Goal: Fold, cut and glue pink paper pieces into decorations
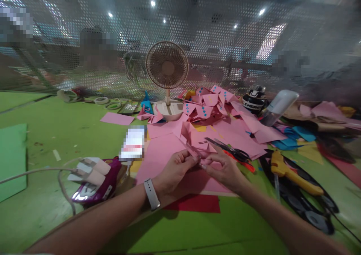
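Both hands meet over the middle of the table at a folded piece of pink paper (186,132). My left hand (177,168), with a pale watch band on its wrist, pinches the paper's near edge between thumb and fingers. Opposite it, my right hand (224,168) has its thumb and fingertips closed on the same edge. Flat pink sheets (158,153) lie beneath the hands, and a red sheet (197,203) shows at the near side. Dark-bladed scissors (232,151) rest just beyond the right hand, beside something with orange handles (248,167).
A small fan (167,65) stands at the back, beside a heap of pink paper pieces (208,104). To the left are a phone (132,142) and a purple power strip (97,189) with plugs. A yellow glue gun (295,174) lies on a black object at right.
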Motion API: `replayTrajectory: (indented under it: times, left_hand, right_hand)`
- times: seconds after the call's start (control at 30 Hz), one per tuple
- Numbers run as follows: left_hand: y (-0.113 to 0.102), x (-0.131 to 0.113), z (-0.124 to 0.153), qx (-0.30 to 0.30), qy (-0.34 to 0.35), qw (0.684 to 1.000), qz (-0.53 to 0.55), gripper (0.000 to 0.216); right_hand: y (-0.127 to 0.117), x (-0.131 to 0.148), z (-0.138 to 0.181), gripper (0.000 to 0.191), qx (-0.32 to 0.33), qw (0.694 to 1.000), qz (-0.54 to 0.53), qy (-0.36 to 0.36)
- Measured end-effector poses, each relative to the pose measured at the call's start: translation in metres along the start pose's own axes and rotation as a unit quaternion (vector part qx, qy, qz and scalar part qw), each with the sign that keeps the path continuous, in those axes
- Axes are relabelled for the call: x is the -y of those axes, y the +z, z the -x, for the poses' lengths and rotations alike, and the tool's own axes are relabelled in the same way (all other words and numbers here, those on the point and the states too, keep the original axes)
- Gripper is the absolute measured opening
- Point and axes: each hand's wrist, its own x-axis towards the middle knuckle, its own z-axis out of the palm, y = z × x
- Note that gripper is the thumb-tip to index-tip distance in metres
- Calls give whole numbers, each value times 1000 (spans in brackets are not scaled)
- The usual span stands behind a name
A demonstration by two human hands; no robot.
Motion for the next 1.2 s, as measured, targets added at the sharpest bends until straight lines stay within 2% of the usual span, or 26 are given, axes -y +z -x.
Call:
replayTrajectory:
  times: [0.23, 0.33, 0.47, 0.63, 0.7, 0.77, 0.8, 0.83, 0.9, 0.97, 1.13, 1.2]
  left_hand:
    - [4, -1, 2, 18, 12, 1000, -16, 23]
    - [6, -1, 3, 22, 12, 999, -20, 23]
    - [6, -2, 3, 23, -4, 1000, -12, 23]
    - [1, -3, 1, -1, -20, 1000, 4, 20]
    - [-1, -4, 0, -28, -8, 1000, 2, 19]
    - [-2, -5, -1, -59, 15, 998, -3, 18]
    - [-2, -6, 0, -68, 24, 997, -3, 18]
    - [-1, -6, 1, -71, 29, 997, 5, 18]
    - [3, -5, 3, -63, 23, 997, 39, 17]
    - [9, -3, 5, -60, 7, 995, 79, 17]
    - [16, 2, 6, -54, -2, 993, 107, 18]
    - [16, 2, 6, -51, 1, 993, 108, 16]
  right_hand:
    - [-4, 0, -1, 21, 29, 999, -7, 25]
    - [-5, 2, -1, 27, 27, 999, -11, 17]
    - [-5, 4, 0, 26, 12, 999, -6, 36]
    - [-11, 3, -1, 19, -45, 998, -38, -14]
    - [-14, 1, -3, 14, -100, 992, -65, -30]
    - [-15, 0, -4, 16, -159, 983, -96, -8]
    - [-15, 0, -5, 19, -159, 981, -110, 17]
    - [-13, 0, -5, 23, -134, 983, -120, 44]
    - [-8, 1, -5, 29, -35, 986, -137, 86]
    - [0, 3, -5, 33, 39, 981, -159, 105]
    - [12, 3, -4, 39, 44, 969, -194, 146]
    - [13, 0, -4, 38, 49, 966, -210, 140]
